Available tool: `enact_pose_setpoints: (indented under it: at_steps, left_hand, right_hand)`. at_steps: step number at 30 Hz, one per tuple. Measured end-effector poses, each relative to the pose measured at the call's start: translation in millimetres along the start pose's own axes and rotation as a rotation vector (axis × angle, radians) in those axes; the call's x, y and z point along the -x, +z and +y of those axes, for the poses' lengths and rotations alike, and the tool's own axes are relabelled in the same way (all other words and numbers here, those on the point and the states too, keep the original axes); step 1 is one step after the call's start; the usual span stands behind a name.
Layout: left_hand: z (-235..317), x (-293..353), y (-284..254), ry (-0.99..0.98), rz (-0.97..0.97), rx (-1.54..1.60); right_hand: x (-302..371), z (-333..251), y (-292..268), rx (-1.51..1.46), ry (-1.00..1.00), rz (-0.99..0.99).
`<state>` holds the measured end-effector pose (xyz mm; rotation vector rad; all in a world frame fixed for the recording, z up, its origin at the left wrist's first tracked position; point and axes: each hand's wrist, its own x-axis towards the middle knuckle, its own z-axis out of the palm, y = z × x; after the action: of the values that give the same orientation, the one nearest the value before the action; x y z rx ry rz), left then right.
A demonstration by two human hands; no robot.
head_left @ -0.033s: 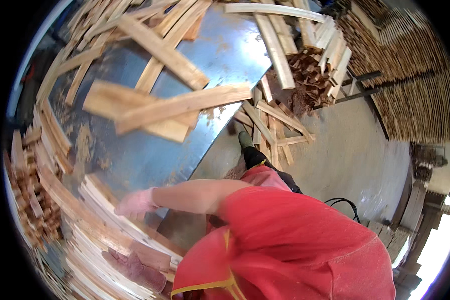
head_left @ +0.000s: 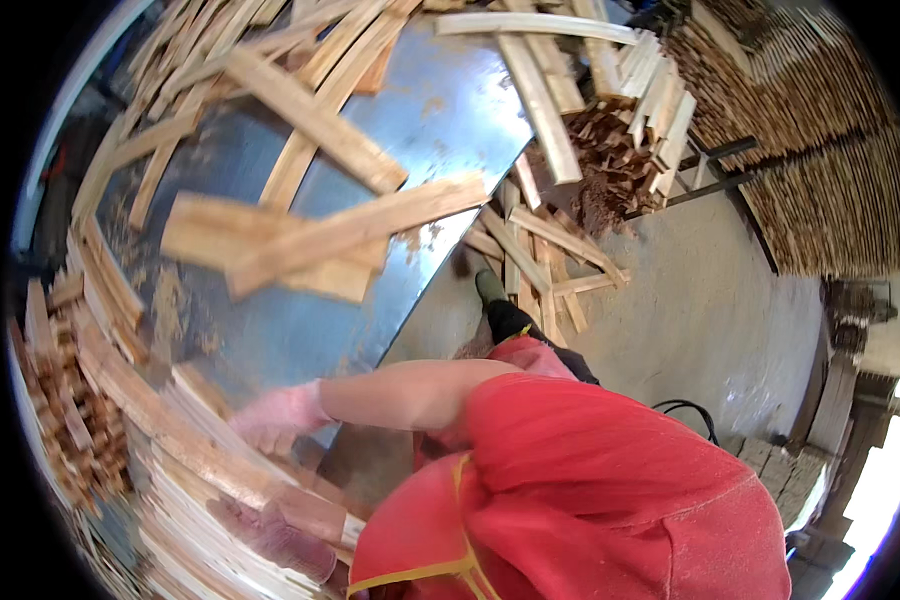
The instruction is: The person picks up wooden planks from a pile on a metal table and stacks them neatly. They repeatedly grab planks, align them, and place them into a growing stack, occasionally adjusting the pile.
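Observation:
My left hand (head_left: 277,538), in a dusty pink glove, lies against the side of a long wooden board (head_left: 185,440) at the lower left. Its fingers are stretched out along the wood, with the thumb apart. Just beyond it, my right hand (head_left: 273,414) in a paler pink glove is over the near end of other boards beside the metal table's edge. Motion smears its fingers, so its grip is unclear. Below the left hand, a stack of pale thin boards (head_left: 175,525) fans out.
A blue-grey metal table (head_left: 320,325) carries crossed planks (head_left: 355,232) and sawdust. Left stands a pile of short wood pieces (head_left: 70,420). Loose offcuts (head_left: 550,255) lie on the floor near my boot (head_left: 490,288). Tall board stacks (head_left: 835,205) and a black cable (head_left: 692,408) are at the right.
My right hand has shifted slightly to the right along the boards. My left hand stays against the board's side. The whole view has tilted a little.

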<state>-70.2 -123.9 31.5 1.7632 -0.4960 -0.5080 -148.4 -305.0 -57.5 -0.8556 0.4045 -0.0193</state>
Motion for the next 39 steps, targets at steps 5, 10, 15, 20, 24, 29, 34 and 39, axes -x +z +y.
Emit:
enact_pose_setpoints:
  at_steps: [5, 10, 15, 20, 24, 29, 34, 39]
  left_hand:
    - [0, -3, 144, 0.088, -0.647, 0.179]
    - [-63, -114, 211, 0.024, -0.173, -0.434]
    - [-75, -136, 259, -0.268, -0.242, -0.96]
    - [-56, -100, 314, -0.109, 0.007, -1.319]
    - [-89, -128, 261, -0.122, -0.181, -1.339]
    - [4, -35, 343, -0.461, 0.366, -1.302]
    - [-54, -55, 258, -0.273, 0.121, -1.341]
    - [-64, -31, 275, -0.008, 0.076, -1.163]
  right_hand:
    - [162, -40, -70, -0.27, -0.415, 0.345]
    - [377, -69, -197, -0.566, -0.67, 0.908]
    - [590, -52, -346, -0.461, -0.623, 1.787]
    - [753, -49, -494, -0.009, 0.043, 2.268]
    - [795, -83, -566, 0.265, 0.425, 2.252]
    - [744, -106, -572, 0.595, 0.38, 2.007]
    - [650, -130, -523, 0.538, -0.496, 1.808]
    - [491, -151, -423, 0.651, -0.605, 1.239]
